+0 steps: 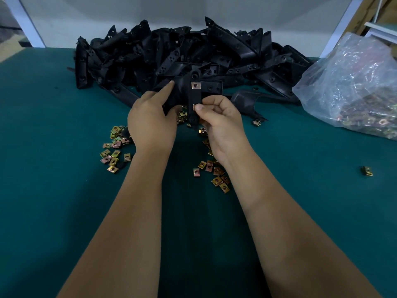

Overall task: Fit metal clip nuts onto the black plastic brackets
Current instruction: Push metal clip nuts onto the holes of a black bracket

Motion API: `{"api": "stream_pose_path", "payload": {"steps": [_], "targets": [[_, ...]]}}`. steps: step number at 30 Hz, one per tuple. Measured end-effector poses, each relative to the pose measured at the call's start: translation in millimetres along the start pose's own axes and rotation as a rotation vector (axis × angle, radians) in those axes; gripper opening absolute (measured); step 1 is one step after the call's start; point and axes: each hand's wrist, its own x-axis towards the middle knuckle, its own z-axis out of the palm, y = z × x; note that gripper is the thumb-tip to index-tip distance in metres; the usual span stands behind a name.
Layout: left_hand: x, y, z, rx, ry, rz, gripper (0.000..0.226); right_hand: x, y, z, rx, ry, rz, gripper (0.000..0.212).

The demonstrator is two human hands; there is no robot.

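L hand (151,123) grips black bracket (194,97), index finger straight along it. R hand (219,121) pinches a clip nut (195,107) at bracket edge by thumb tip, prob. partly on. Fitted nut (195,85) just above fingers.

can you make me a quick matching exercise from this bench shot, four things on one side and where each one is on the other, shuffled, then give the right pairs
Things
1. pile of black brackets
2. clear plastic bag
3. fitted clip nut
4. lone clip nut

Places
A. by itself on the green mat, far right
B. heaped at the back of the mat
C. on the strip of the held bracket, above the right hand
D. right edge of the mat, holding more clip nuts

Pairs: 1-B, 2-D, 3-C, 4-A
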Motion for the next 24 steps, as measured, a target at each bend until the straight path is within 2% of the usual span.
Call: {"api": "stream_pose_path", "payload": {"steps": [6,8,12,14,18,24], "targets": [[-1.1,1.0,-1.9,-0.028,0.028,-0.02,0.052,1.1,0.8,5.0,-0.072,0.061,-0.008,0.014],[-2.2,1.3,-2.5,-0.024,0.03,-0.008,0.052,-1.8,3.5,9.9,-0.221,0.102,-0.062,0.012],[-2.3,3.2,-3.0,-0.03,0.037,-0.019,0.051,-10.7,9.7,12.5,-0.744,0.164,-0.312,0.023],[-2.7,3.8,-2.7,-0.02,0.038,-0.015,0.051,-11.8,9.0,10.7,-0.875,0.184,-0.358,0.027],[-2.5,4.1,-2.1,-0.012,0.05,-0.021,0.05,-9.0,8.1,8.4,-1.001,0.186,-0.344,0.038],[-3.4,4.6,-0.5,0.025,0.038,0.023,0.051,-8.9,9.4,9.2,-1.11,0.177,-0.421,0.042]]}}
